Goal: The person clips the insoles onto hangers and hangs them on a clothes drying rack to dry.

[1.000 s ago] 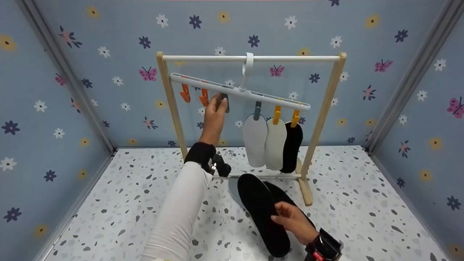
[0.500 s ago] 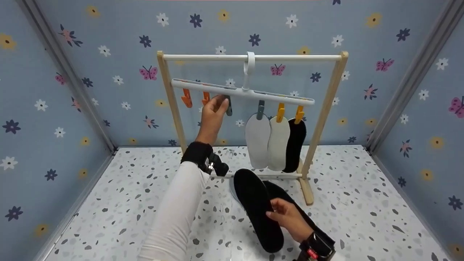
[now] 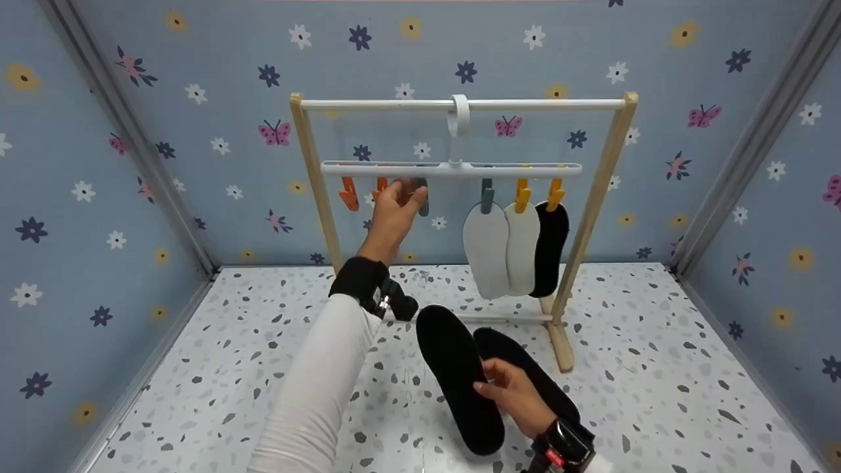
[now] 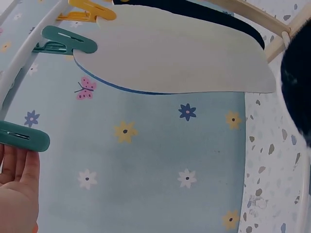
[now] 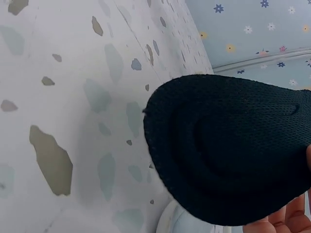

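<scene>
My left hand (image 3: 397, 213) pinches a dark green clothespin (image 4: 26, 137) that hangs from the white bar hanger (image 3: 387, 169), left of its hook. Orange clothespins (image 3: 349, 195) hang further left on the bar. On the right half, another dark green clothespin (image 3: 487, 197) and two yellow ones (image 3: 522, 197) grip a light grey insole (image 3: 485, 253), an off-white insole (image 3: 523, 253) and a black insole (image 3: 552, 249). Low in front, my right hand (image 3: 516, 394) holds a loose black insole (image 3: 453, 381) by its edge, tilted above the floor. Behind that hand lies a second loose black insole (image 3: 525, 364).
A rack with wooden side posts (image 3: 594, 203) and a white top rail (image 3: 368, 105) carries the hanger. The speckled white floor (image 3: 217, 387) spreads around it. Blue flowered walls (image 3: 118, 197) close in the back and both sides.
The hanger has swung from sloping down on the right to level; its left end dropped with my left hand, and the clipped insoles rose. My right hand and its insole shifted slightly left.
</scene>
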The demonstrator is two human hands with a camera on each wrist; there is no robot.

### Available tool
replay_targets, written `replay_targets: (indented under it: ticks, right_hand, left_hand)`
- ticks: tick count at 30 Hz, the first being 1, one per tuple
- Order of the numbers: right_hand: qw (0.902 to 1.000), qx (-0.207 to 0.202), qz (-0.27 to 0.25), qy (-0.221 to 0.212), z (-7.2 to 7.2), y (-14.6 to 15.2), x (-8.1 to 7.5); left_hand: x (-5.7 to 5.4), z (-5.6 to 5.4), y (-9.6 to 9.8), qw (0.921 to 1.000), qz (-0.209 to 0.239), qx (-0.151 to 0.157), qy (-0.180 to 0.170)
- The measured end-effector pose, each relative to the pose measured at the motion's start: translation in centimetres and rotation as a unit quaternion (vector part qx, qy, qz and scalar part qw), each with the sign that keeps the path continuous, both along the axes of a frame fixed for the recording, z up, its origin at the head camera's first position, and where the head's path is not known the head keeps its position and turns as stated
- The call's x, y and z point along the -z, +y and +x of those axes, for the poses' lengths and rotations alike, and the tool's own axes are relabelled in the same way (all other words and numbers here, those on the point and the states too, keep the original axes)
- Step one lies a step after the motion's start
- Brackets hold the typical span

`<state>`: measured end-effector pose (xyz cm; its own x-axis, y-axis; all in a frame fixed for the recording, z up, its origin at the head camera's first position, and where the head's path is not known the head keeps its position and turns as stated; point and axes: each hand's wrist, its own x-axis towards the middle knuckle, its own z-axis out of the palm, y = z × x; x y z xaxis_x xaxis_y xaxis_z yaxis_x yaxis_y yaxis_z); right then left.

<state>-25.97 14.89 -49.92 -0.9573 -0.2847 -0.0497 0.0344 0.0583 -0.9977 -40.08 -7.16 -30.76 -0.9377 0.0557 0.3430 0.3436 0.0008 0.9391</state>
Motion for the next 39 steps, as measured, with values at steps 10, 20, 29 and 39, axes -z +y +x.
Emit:
replay_targets:
  ticks: [10,20,29,39]
  right_hand:
    - [0.9996,0.014,-0.02,0.015,-0.8,-1.2,-0.3]
    - [0.9933,0.074,-0.088,-0.015,-2.3,-2.3,-1.9]
    - [0.9856,0.093,-0.138,-0.029,-3.8,-2.6,-2.8]
    - [0.9888,0.074,-0.13,-0.007,-5.4,-3.1,-3.2]
  left_hand:
    - [-0.6,0.2,0.5,0.9993,-0.012,-0.012,-0.033]
    - [-1.1,0.3,1.5,0.9969,0.03,-0.034,-0.063]
    - [-1.1,-0.2,1.8,0.9961,0.034,-0.054,-0.062]
    - [-1.2,-0.3,1.9,0.9936,0.049,-0.069,-0.074]
